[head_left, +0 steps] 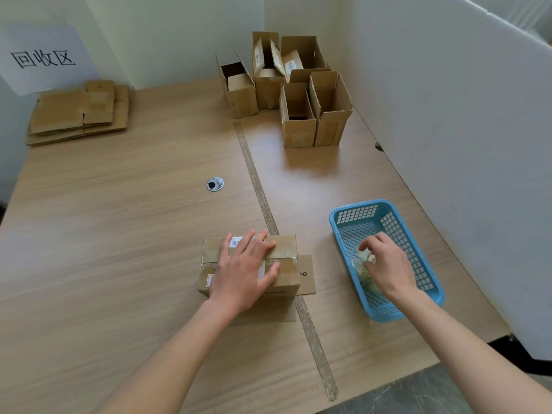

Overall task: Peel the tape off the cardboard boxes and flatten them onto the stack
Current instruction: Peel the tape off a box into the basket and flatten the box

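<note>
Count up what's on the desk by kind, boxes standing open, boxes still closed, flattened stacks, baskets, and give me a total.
Open upright cardboard boxes: 5, clustered at the far right
Closed box still taped: 1, under the left hand, box
Stack of flattened cardboard: 1
Blue basket: 1, with the right hand pinching crumpled tape in it
Total: 8

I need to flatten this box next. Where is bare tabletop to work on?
The wide stretch left of the tape strip, between the flattened stack and the box under the left hand, is bare. The right side is crowded: open boxes, blue basket.
</note>
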A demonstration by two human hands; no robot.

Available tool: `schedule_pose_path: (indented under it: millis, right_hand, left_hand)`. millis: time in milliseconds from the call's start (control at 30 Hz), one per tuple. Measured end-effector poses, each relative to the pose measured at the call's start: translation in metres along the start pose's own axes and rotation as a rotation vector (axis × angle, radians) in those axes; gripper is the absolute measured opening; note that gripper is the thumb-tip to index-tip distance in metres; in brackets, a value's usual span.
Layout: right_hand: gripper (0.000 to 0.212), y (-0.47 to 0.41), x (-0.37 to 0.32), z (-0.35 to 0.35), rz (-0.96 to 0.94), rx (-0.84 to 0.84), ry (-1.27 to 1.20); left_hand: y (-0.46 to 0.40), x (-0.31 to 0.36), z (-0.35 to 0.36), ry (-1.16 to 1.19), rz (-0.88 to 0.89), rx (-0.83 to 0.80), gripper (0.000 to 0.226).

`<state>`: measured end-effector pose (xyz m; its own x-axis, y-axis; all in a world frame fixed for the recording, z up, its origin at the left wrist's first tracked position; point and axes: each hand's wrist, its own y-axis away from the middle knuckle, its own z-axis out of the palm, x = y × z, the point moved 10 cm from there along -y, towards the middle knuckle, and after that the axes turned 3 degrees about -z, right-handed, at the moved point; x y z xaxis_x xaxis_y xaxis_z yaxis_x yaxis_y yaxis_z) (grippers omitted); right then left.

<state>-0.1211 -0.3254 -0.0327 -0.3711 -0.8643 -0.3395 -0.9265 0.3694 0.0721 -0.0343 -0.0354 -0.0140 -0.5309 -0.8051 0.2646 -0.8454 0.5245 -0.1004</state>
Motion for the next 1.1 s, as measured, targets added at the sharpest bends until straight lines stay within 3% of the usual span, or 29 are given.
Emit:
schedule_pose_path:
  millis: [333, 467, 600, 700, 800, 933, 1100]
  right_hand:
    - [0.035, -0.005, -0.01, 0.017, -0.19, -0.245, 0.237]
    - [0.053, -0.006, -0.017, 0.019, -0.159, -0.298, 0.071]
    - [0.046, -0.001, -0.055, -0.002, -0.267, -0.054, -0.087]
    - [0.063, 0.011, -0.103, 0.018, -0.39, -0.204, -0.304]
    - [0.089, 0.019, -0.132, 0.044, -0.449, -0.324, -0.346]
    - [0.108, 0.013, -0.138, 0.056, -0.437, -0.332, -0.311]
    - [0.109, 0.003, -0.135, 0.058, -0.372, -0.301, -0.396]
  left_hand:
    - [0.0, 0.0, 0.0, -0.008, 0.01, 0.001, 0.047]
    - [-0.001, 0.0, 0.0, -0.013, 0.018, -0.031, 0.051]
    - [-0.002, 0.0, 0.002, 0.006, 0.045, -0.058, 0.054]
    - [-0.004, 0.002, -0.002, 0.01, 0.109, -0.03, 0.059]
    - [-0.001, 0.002, -0.02, -0.105, 0.147, 0.132, 0.059]
    - [0.007, -0.004, -0.03, -0.176, -0.046, 0.157, 0.054]
    - [0.016, -0.005, -0.013, 0.039, -0.214, 0.063, 0.058]
